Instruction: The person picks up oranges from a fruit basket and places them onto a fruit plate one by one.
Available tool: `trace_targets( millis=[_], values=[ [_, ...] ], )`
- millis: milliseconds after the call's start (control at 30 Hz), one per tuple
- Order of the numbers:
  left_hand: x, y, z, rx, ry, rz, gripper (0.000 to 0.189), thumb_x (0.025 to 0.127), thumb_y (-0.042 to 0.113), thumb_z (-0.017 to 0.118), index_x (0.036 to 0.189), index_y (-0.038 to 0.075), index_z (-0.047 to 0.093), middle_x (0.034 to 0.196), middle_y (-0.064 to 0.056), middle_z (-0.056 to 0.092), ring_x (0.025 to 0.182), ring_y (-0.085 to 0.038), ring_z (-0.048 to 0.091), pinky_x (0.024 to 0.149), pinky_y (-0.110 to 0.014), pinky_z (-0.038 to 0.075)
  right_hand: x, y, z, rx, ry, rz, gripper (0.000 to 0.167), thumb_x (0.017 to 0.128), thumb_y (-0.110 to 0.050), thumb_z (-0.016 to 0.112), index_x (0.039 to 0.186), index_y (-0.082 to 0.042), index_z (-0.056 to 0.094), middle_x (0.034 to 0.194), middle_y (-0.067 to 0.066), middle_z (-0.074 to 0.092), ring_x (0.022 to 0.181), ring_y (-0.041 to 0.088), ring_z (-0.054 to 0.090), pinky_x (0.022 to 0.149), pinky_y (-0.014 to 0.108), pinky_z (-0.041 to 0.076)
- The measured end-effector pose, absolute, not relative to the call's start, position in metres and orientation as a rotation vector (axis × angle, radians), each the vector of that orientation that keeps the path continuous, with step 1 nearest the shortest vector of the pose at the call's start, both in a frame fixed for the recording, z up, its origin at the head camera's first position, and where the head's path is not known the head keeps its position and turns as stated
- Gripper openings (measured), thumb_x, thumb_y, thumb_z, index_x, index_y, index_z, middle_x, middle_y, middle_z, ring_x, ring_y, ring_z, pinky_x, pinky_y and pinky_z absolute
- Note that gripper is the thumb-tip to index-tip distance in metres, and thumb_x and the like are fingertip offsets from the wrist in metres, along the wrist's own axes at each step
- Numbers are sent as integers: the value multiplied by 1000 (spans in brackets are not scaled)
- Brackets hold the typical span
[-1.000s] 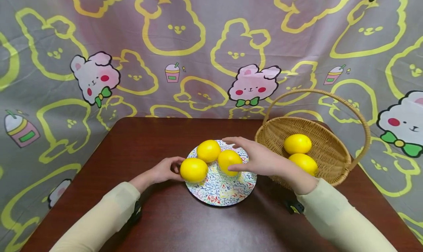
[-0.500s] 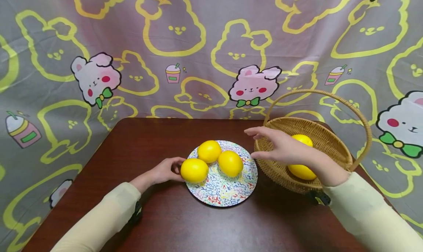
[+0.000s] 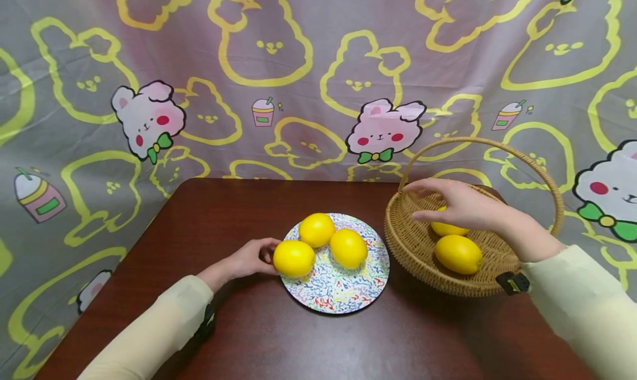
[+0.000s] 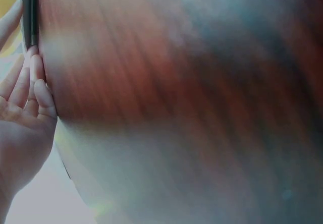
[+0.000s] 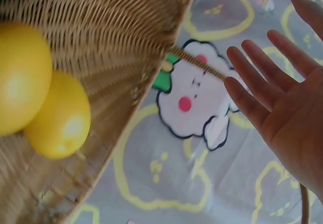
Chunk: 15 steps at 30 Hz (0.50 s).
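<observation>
Close by on the worktop (image 3: 249, 336), the left hand (image 3: 249, 258) curls its fingers on the rim of the plate (image 3: 343, 302), maybe to keep it and its three lemons (image 3: 293, 258) still. Farther off, the right hand (image 3: 460, 203), at a plate lemon a second ago, is now over the basket (image 3: 413, 264), fingers stretched and holding nothing, while two lemons (image 3: 459, 254) sit inside its curved sides, which likely stop them rolling.

Plate (image 3: 343, 291): round, white with multicoloured squiggles, lay flat, carrying three yellow lemons (image 3: 348, 248).
Basket (image 3: 433, 280): tan wicker, handled, stood to its right, holding two more lemons (image 3: 459, 254).
</observation>
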<state>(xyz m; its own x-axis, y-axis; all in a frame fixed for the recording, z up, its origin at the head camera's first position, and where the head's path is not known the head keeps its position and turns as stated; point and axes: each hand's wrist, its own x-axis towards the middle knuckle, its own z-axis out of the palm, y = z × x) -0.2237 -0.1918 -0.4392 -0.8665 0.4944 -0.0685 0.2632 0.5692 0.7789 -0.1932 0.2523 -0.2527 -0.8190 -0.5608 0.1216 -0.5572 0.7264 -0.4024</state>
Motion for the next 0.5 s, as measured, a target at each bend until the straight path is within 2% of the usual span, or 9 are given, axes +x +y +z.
trace_targets(
  millis=[133,233,500],
  values=[
    [-224,-192,-441,626,2523,1195,66,74,21,86,130,1,56,101,-4,61,80,-20,51,69,-29,46,-205,265,-252,-918,2933,-618,50,87,-33,74,129,-11,59,122,7,62,112,28,57,93,51,43],
    [-224,-192,-441,631,2524,1196,66,74,21,86,130,2,57,101,-3,61,80,-20,51,69,-28,46,-213,274,-253,-889,2947,-600,49,87,-31,74,128,-7,60,122,11,63,111,31,58,94,52,42],
    [-227,-192,-444,621,2538,1174,66,74,22,86,130,3,57,101,-3,61,81,-19,52,70,-28,46,-236,294,-260,-775,2955,-506,54,86,-34,74,129,-4,58,125,19,60,113,39,56,95,55,39]
  ],
)
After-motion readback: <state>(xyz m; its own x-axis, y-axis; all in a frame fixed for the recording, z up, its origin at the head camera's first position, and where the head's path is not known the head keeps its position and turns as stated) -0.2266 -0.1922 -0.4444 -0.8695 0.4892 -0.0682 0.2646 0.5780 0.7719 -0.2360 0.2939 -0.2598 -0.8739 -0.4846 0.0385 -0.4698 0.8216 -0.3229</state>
